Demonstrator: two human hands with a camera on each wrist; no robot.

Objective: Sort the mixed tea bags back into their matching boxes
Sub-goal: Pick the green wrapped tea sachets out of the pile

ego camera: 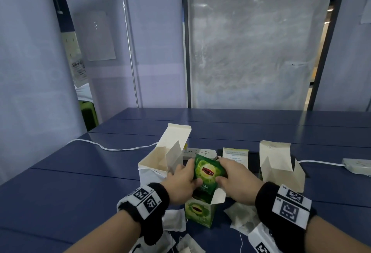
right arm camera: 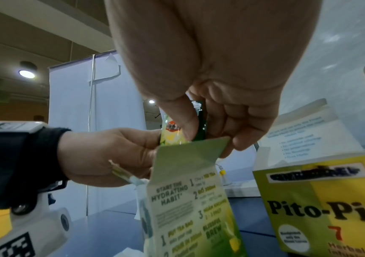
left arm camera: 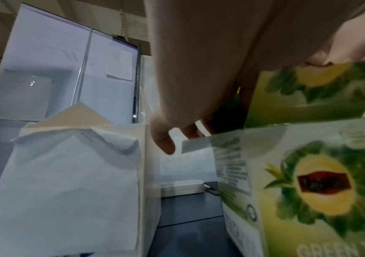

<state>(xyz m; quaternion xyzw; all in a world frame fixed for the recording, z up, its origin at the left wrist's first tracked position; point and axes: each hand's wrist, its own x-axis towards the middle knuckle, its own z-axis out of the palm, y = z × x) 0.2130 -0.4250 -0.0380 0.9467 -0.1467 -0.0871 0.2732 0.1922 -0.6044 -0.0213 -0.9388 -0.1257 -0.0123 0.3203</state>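
Both hands pinch a green tea packet (ego camera: 206, 170), left hand (ego camera: 183, 182) at its 9 o'clock edge, right hand (ego camera: 235, 176) at 3 o'clock, its lower end in the open green box (ego camera: 198, 211). The packet may snag the flap (ego camera: 218, 195) and crumple, or tip the light box.

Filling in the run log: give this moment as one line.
both hands hold green tea packet | over open green box | loose tea bags on table
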